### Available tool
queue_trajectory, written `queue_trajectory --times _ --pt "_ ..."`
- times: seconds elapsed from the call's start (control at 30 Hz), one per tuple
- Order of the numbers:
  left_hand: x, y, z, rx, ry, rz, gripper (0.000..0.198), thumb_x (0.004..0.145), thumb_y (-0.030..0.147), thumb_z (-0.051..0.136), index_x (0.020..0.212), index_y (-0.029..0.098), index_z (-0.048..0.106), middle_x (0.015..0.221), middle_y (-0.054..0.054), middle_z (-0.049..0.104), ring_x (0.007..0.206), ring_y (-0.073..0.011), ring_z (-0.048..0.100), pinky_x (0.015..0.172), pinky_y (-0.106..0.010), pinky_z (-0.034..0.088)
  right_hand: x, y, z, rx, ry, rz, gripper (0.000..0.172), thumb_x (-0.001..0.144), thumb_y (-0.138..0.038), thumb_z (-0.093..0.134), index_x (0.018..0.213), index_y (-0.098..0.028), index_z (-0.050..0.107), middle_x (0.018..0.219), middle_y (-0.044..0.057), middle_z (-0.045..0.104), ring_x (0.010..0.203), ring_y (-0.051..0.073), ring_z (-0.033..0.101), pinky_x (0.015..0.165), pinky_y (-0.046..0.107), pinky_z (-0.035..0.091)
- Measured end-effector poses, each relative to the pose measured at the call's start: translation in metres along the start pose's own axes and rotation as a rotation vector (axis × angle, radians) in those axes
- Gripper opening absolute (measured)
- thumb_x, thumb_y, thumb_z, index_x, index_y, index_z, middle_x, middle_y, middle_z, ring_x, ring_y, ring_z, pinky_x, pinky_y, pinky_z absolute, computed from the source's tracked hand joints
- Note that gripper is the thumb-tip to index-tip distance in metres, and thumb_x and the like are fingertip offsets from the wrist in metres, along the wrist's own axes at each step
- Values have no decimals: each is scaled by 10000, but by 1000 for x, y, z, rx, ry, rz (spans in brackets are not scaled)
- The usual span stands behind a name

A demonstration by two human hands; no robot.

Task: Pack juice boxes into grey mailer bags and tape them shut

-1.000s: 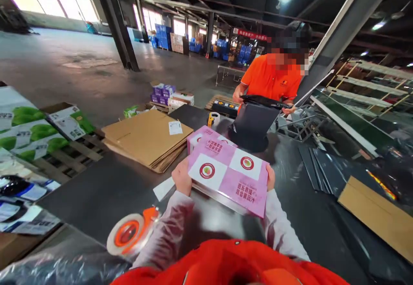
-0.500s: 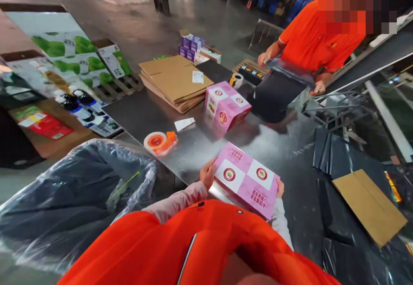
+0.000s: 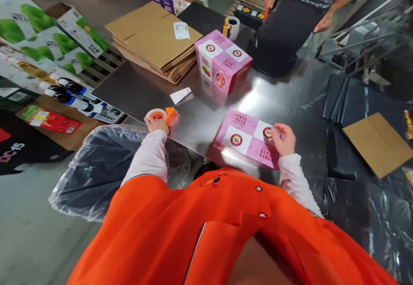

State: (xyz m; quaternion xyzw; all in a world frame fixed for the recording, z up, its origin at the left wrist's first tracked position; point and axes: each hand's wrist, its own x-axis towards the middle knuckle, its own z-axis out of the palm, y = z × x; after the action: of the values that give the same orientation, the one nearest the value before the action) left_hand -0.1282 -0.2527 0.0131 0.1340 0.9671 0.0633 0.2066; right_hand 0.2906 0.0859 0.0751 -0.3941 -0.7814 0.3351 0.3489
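The near pink carton (image 3: 247, 140) is lying flat on the dark table (image 3: 274, 97), between the two hands and much closer to the right one. The right hand (image 3: 285, 140) is overlapping the carton's right end, its fingers loosely bent; whether they are gripping it or merely touching it, I cannot tell. The left hand (image 3: 157, 125) is resting at the tape dispenser (image 3: 171, 116), by the table's near edge and well apart from the carton, its fingers covering part of the roll (how firmly they are holding it, I cannot tell). A second pink carton (image 3: 222, 63) is standing farther back, near a cardboard stack (image 3: 155, 35). Beyond, a co-worker's hands (image 3: 324, 21) are holding a black bag (image 3: 287, 29).
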Motion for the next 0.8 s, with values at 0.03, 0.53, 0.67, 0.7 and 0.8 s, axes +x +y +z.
queue_trajectory --times 0.03,0.53,0.67,0.7,0.8 --pt "-2 -4 3 24 7 34 554 934 320 684 1309 -82 615 1450 -351 618 1637 -498 222 1320 -700 52 -9 -15 11 -41 -66 -71 413 825 -573 681 1018 -210 725 1027 124 771 989 280 717 1007 535 595" --pt "-48 216 -44 79 265 995 467 951 138 495 1375 9 644 1208 -267 724 1377 -406 577 1326 -661 115 -89 -83 115 -429 -636 -447 464 1113 -405 550 1514 -193 645 1672 183 536 1642 400 368 1326 703 247" --pt "-43 255 -52 378 25 1358 375 947 72 419 1131 47 744 1033 -203 741 1314 -337 636 1341 -541 208 -88 -86 115 -430 -642 -444 463 1101 -359 582 1526 -186 641 1656 199 548 1640 411 371 1305 727 272" --pt "-41 266 -57 434 28 1392 349 940 75 430 1078 64 751 984 -181 738 1286 -323 647 1347 -538 194 -88 -87 116 -430 -642 -448 464 1095 -354 595 1523 -182 645 1652 206 550 1637 414 374 1302 729 274" --pt "-50 310 -76 412 135 1437 323 990 116 425 1046 84 741 927 -140 745 1248 -284 635 1351 -591 123 -88 -86 121 -425 -623 -461 463 1087 -359 618 1513 -183 660 1653 205 549 1624 411 396 1307 723 269"
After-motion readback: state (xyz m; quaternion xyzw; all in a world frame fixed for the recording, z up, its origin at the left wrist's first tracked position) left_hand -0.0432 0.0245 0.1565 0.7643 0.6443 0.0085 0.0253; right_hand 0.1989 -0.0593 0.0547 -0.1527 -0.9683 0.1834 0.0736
